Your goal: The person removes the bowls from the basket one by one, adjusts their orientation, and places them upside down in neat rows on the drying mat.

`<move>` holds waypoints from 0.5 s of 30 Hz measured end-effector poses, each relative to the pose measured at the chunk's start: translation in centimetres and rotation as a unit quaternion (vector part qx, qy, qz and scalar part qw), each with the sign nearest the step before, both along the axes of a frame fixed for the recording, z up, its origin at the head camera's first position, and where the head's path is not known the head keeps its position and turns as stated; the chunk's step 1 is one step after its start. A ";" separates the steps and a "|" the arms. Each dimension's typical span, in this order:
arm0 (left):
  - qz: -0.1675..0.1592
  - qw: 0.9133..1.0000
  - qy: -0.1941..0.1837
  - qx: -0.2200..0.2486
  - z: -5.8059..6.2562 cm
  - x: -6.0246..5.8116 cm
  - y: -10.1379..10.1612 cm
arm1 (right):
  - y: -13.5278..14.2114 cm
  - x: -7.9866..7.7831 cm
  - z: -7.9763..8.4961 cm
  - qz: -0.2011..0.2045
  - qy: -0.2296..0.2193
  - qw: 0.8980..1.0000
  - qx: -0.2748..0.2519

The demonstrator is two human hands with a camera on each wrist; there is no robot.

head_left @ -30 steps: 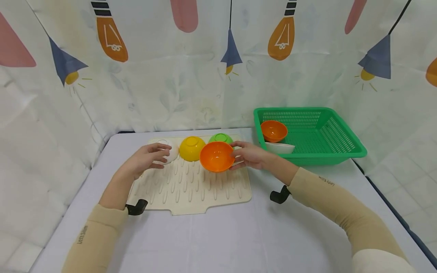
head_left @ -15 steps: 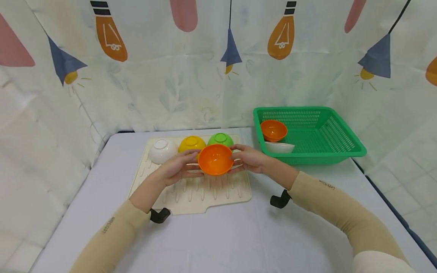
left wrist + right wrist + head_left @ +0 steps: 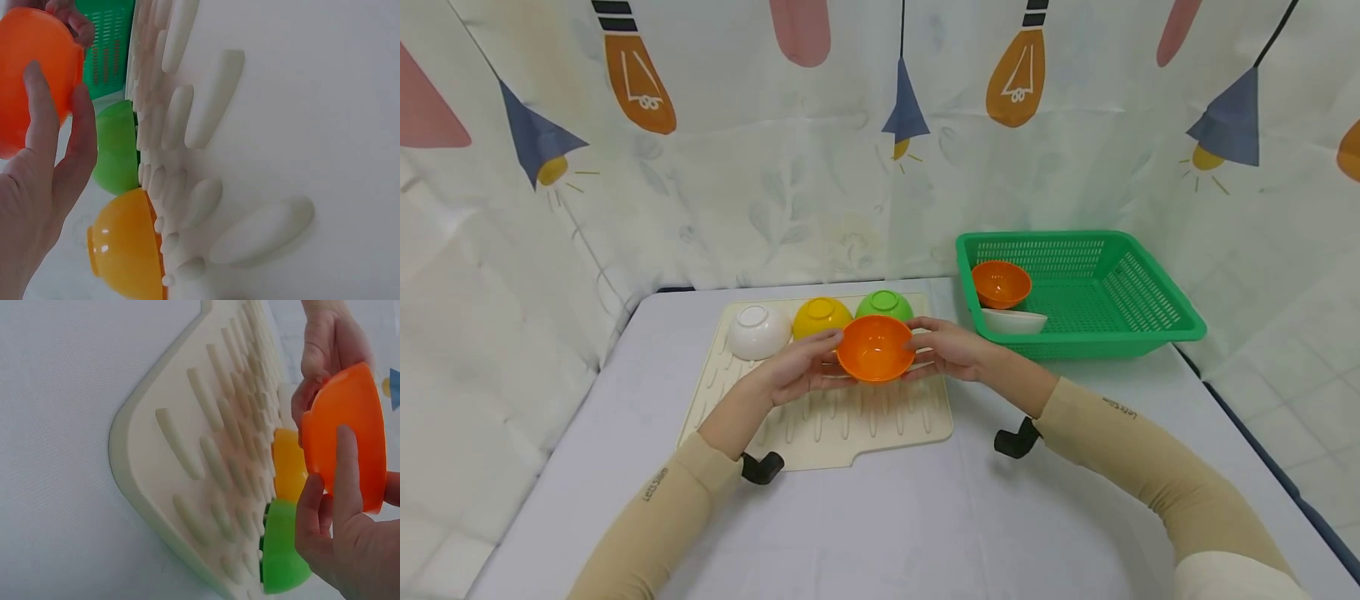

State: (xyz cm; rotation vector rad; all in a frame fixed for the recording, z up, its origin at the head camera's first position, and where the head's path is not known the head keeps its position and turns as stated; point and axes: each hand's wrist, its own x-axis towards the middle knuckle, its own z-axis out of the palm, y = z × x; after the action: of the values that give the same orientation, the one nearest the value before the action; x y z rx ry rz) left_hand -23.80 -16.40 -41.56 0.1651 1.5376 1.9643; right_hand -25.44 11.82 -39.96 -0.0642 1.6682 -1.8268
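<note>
An orange bowl point(image 3: 876, 350) is held above the cream draining mat point(image 3: 820, 446), its inside facing the head camera. My left hand point(image 3: 797, 368) grips it from the left, and my right hand point(image 3: 953, 350) from the right. In the right wrist view, left fingers point(image 3: 305, 400) curl at the bowl's base, while one right finger point(image 3: 347, 469) lies along its outer wall. Behind it, upside down in a row on the mat, sit a white bowl point(image 3: 758, 335), a yellow bowl point(image 3: 820, 312) and a green bowl point(image 3: 883, 302). The held bowl partly covers the green one.
At the back right stands a green slotted basket point(image 3: 1120, 337). Inside, at its left end, are another orange bowl point(image 3: 1002, 283) and a white dish point(image 3: 1013, 322). A patterned curtain point(image 3: 850, 200) hangs behind the table point(image 3: 925, 525).
My left hand has moved right from the white bowl to the orange bowl and taken hold of it. The right hand keeps the bowl at nearly the same spot.
</note>
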 end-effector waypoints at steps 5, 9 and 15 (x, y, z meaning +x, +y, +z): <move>0.003 1.000 0.003 0.010 0.2 -0.1 -0.2 | 0.2 0.0 0.1 0.009 0.018 1.000 0.007; 0.008 1.000 0.013 0.009 0.5 0.0 -0.4 | 0.6 0.0 0.3 0.027 0.038 0.999 0.018; 0.001 0.994 0.100 -0.043 0.9 0.1 -0.9 | 1.0 -0.1 0.3 0.045 0.037 0.998 0.029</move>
State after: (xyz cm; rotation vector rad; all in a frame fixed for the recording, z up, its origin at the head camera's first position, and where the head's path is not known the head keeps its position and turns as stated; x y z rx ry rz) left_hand -23.75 -17.28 -40.64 0.3334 1.7479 1.9266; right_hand -25.53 12.81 -39.65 -0.1814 1.7402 -1.7282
